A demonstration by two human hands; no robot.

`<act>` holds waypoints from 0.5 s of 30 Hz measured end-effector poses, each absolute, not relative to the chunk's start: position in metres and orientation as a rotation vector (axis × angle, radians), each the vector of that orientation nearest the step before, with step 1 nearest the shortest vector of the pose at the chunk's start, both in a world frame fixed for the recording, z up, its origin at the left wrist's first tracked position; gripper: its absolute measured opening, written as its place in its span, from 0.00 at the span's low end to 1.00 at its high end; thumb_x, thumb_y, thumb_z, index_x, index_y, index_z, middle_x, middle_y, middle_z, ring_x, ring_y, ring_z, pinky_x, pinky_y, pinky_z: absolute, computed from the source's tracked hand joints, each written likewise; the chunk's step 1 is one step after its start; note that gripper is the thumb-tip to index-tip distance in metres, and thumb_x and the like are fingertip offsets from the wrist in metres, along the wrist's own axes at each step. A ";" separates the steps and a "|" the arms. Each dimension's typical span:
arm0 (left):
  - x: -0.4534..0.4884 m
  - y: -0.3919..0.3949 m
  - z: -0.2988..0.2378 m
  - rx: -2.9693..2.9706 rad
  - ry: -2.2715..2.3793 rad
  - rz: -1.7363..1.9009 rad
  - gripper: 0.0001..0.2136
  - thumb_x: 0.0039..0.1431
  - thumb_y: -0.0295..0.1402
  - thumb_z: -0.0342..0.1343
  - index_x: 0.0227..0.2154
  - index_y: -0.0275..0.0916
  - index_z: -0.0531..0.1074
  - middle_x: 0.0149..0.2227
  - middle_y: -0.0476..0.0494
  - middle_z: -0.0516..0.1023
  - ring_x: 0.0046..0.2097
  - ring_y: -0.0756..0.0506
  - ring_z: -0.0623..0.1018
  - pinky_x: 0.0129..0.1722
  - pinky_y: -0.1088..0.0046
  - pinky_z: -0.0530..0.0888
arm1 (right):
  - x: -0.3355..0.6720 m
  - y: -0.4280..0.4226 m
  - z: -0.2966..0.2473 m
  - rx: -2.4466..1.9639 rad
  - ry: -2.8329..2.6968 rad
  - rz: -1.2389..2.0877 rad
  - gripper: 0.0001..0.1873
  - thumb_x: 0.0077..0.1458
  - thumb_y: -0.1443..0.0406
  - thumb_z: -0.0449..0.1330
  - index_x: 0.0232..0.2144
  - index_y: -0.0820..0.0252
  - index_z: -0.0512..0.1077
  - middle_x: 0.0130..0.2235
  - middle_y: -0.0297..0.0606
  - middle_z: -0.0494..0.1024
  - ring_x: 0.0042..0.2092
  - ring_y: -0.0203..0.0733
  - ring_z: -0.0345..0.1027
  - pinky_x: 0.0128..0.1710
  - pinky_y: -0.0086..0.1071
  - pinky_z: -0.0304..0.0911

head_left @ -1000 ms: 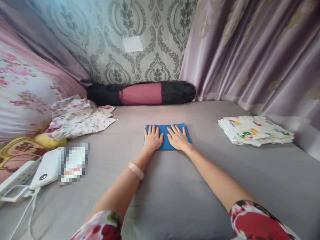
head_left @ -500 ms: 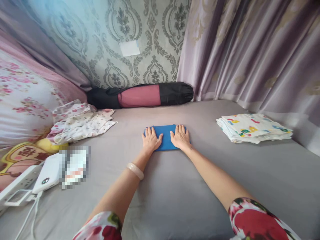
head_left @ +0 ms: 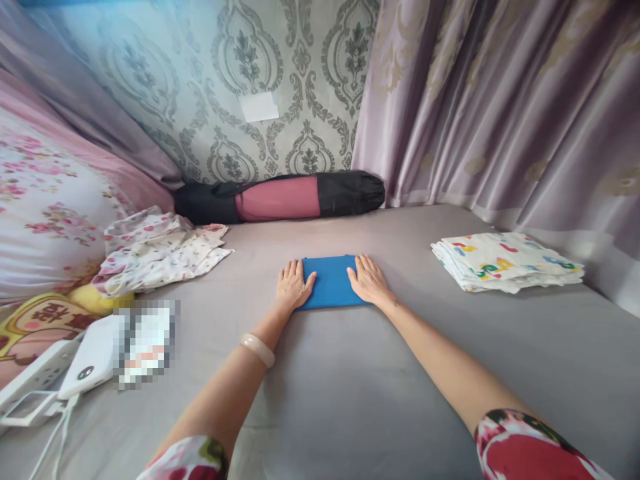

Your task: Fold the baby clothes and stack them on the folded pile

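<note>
A flat blue folded cloth (head_left: pixel 331 283) lies on the grey bed sheet (head_left: pixel 350 387) in front of me. My left hand (head_left: pixel 295 285) rests palm down along its left edge, thumb on the blue fabric and fingers stretched forward. Along the right edge lies my right hand (head_left: pixel 369 280), also flat, its thumb pointing inward over the cloth. Neither hand grips anything. A pale bangle (head_left: pixel 258 350) circles my left wrist.
A rolled black and pink bag (head_left: pixel 280 199) lies along the wall. Folded patterned cloths (head_left: pixel 507 261) are stacked at right. Crumpled printed clothes (head_left: pixel 165 252), a white power bank (head_left: pixel 94 355) with cables, and a power strip (head_left: pixel 37 383) are at left.
My hands have moved apart, from on top of the blue cloth out to its left and right edges. More of its middle shows now. The camera view has tilted slightly.
</note>
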State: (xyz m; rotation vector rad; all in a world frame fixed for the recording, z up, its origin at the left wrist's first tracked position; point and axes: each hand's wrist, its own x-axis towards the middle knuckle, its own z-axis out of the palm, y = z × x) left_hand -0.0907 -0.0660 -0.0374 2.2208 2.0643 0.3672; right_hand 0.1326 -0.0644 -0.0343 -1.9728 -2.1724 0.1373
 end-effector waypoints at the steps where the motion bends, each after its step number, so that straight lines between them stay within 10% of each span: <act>1: -0.091 -0.066 -0.038 2.218 2.064 0.379 0.33 0.67 0.51 0.35 0.65 0.30 0.54 0.67 0.31 0.55 0.69 0.36 0.54 0.66 0.55 0.52 | 0.132 -0.064 -0.034 -1.973 -2.175 0.126 0.36 0.66 0.55 0.36 0.66 0.76 0.51 0.69 0.51 0.51 0.69 0.50 0.41 0.67 0.41 0.40; 15: -0.140 -0.082 -0.043 2.279 1.952 0.473 0.28 0.69 0.44 0.33 0.63 0.31 0.57 0.67 0.34 0.57 0.68 0.41 0.55 0.66 0.60 0.54 | 0.125 -0.056 -0.033 -1.872 -2.240 0.044 0.38 0.66 0.52 0.31 0.65 0.76 0.53 0.68 0.52 0.52 0.69 0.51 0.41 0.67 0.44 0.39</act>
